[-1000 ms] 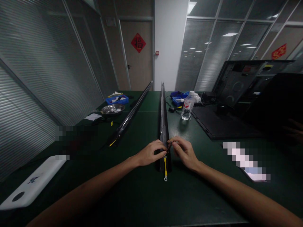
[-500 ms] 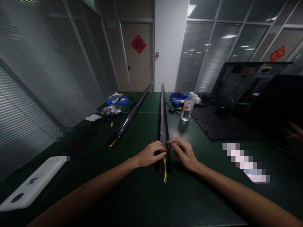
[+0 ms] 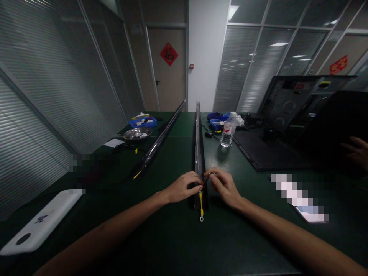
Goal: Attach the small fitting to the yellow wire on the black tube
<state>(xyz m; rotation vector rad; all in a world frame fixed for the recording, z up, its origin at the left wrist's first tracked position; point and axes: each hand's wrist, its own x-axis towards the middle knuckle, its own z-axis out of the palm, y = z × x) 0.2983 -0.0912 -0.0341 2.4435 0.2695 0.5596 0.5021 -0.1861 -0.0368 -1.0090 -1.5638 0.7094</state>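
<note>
A long dark metal strip [image 3: 197,145] lies along the table, pointing away from me. At its near end, a short yellow wire [image 3: 201,201] with a ring terminal [image 3: 201,219] hangs towards me. My left hand [image 3: 186,187] is closed at the strip's left side, thumb and fingers pinched just above the wire; what lies between them is hidden. From the right, my right hand [image 3: 222,184] pinches a small thin dark metal tool [image 3: 206,179], its tip meeting the strip by my left fingertips. A second dark strip [image 3: 161,142] with a yellow wire [image 3: 138,174] lies to the left.
A water bottle [image 3: 228,130], blue trays [image 3: 215,124] and a large black panel [image 3: 255,153] stand right. To the left are a metal bowl [image 3: 138,133], a blue tray [image 3: 143,122] and a white device [image 3: 40,224]. Another person's hand [image 3: 358,151] shows at the right edge.
My two hands and the strip are almost still. The other person's hand at the right edge has risen slightly. The whole view has shifted a little.
</note>
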